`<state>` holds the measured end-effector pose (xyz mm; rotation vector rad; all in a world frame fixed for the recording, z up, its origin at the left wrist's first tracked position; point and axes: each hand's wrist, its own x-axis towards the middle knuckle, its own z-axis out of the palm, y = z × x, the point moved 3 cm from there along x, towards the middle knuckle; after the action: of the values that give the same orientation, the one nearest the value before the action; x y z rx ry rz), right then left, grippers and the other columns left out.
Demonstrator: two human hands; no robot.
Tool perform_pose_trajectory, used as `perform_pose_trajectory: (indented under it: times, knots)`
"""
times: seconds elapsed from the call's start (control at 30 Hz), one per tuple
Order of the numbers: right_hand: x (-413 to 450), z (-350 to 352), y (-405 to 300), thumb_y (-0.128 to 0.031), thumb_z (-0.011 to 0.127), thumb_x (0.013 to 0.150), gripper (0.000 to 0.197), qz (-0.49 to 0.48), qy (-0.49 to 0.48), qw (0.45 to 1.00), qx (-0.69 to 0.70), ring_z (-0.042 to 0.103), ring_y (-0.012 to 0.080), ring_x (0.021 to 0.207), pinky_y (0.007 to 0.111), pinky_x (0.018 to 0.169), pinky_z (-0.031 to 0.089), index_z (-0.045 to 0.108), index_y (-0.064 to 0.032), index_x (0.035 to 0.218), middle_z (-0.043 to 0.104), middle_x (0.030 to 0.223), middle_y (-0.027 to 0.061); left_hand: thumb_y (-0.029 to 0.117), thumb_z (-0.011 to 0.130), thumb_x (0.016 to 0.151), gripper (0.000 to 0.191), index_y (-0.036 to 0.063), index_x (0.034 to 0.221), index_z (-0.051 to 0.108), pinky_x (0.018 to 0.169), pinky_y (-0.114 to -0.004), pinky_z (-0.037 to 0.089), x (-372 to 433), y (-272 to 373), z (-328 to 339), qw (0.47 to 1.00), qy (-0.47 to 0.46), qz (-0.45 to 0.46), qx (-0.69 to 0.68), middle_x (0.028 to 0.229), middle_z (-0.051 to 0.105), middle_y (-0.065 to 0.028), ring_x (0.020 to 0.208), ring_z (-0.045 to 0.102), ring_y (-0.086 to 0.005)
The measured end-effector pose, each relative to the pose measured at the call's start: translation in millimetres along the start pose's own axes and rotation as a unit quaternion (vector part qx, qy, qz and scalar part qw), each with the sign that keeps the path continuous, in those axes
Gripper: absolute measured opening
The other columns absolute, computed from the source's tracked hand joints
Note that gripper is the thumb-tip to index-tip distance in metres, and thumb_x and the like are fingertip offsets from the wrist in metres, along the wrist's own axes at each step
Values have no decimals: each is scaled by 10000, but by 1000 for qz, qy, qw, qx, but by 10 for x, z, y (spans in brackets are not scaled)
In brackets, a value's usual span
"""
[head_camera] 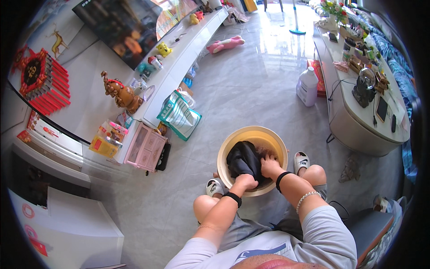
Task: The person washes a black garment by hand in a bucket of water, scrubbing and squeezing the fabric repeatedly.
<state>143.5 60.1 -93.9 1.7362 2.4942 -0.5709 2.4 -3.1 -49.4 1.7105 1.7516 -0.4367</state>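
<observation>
A wet black garment point(242, 158) lies bunched in a yellow plastic basin point(225, 141) on the floor between my feet. Brownish, slightly foamy water point(268, 145) shows beside the cloth. My left hand point(247, 181) is curled around the near end of the garment, just inside the basin's near rim. On the garment's right side, my right hand point(269, 166) reaches down with its fingers spread at the water, touching the cloth's edge. Its fingertips are partly hidden. Both wrists wear black bands.
A jug of pale purple liquid point(307, 88) stands beyond the basin, near a cluttered coffee table point(362, 134). To the left are a green-and-white bag point(179, 115), a pink drawer box point(145, 148) and a long white cabinet point(178, 70). A pink plush toy point(225, 44) lies farther off.
</observation>
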Motion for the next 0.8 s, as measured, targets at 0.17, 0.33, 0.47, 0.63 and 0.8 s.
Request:
perform_pose_trajectory:
  times: [0.17, 0.33, 0.47, 0.63, 0.8]
  knots:
    - [-122, 293, 3, -288, 445, 961, 573, -38, -46, 995, -78, 299, 471, 1476, 639, 1194, 190, 529, -41, 1472, 416, 1568, 232, 413, 564, 913, 451, 109, 1178, 765, 1066, -387, 488, -15, 86, 4, 990, -83, -51, 99, 1320, 679, -187, 1276, 618, -346]
    - [-74, 378, 18, -345, 432, 978, 666, -17, -116, 983, -143, 105, 446, 1572, 660, 1220, -1, 407, -62, 1580, 263, 1682, 205, 347, 578, 925, 401, 98, 1179, 763, 1061, -391, 492, 22, 132, 124, 994, -33, -72, 72, 1317, 681, -187, 1272, 623, -341]
    - [-24, 298, -105, -401, 399, 993, 751, 14, -124, 978, -165, 19, 418, 1589, 624, 1229, -99, 266, -13, 1622, 169, 1707, 214, 316, 587, 924, 453, 78, 1288, 712, 1050, -451, 495, 158, 18, 276, 995, 7, -61, 84, 1400, 631, -199, 1295, 610, -351]
    - [-22, 190, -153, -436, 392, 999, 801, 33, -191, 967, -167, 24, 415, 1589, 616, 1235, -112, 205, 27, 1625, 139, 1706, 238, 303, 586, 923, 467, 87, 1321, 701, 1051, -512, 475, 409, -62, 572, 993, 54, -40, 95, 1442, 609, -185, 1335, 583, -355]
    - [-92, 6, -333, -399, 453, 1015, 717, -9, -215, 949, -230, 119, 391, 1584, 655, 1237, 89, 284, -80, 1634, 176, 1714, 177, 339, 600, 924, 462, 86, 1292, 718, 1060, -491, 473, 365, -40, 497, 993, 34, -32, 112, 1442, 611, -174, 1341, 576, -355]
